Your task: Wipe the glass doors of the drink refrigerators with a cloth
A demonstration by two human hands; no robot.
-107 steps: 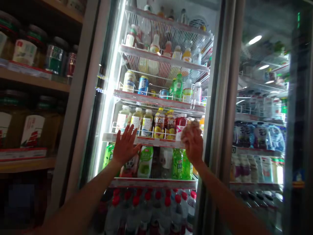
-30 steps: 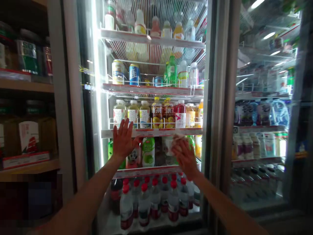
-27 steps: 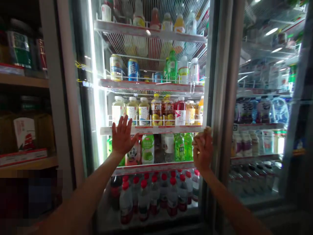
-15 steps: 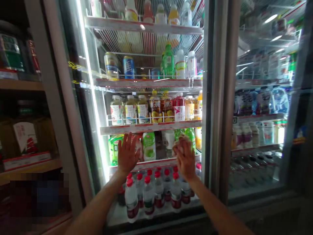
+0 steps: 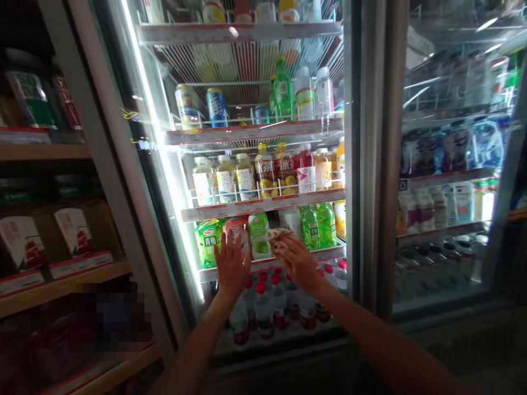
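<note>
My left hand [image 5: 233, 263] is held up, palm forward and fingers spread, at the glass door [image 5: 164, 71] of a lit drinks fridge. Nothing is in it. My right hand [image 5: 297, 262] presses a crumpled, pale, patterned cloth [image 5: 281, 236] toward the glass, to the right of my left hand. Behind the hands, a lower shelf carries green bottles [image 5: 318, 225], a white-and-green bottle [image 5: 259, 236] and a green pack [image 5: 208, 241]. Whether the palm and cloth fully touch the glass I cannot tell.
Clear bottles with red caps [image 5: 263, 307] stand at the fridge's bottom. Tea and juice bottles [image 5: 267, 175] fill the middle shelf. A metal door frame [image 5: 374, 164] runs upright on the right, with another fridge beyond. Wooden shelves with large jars [image 5: 78, 230] are at left.
My right hand has swept the cloth left across the glass, closer to my left hand. The left hand appears slightly right and lower, while the camera view has tilted and shifted.
</note>
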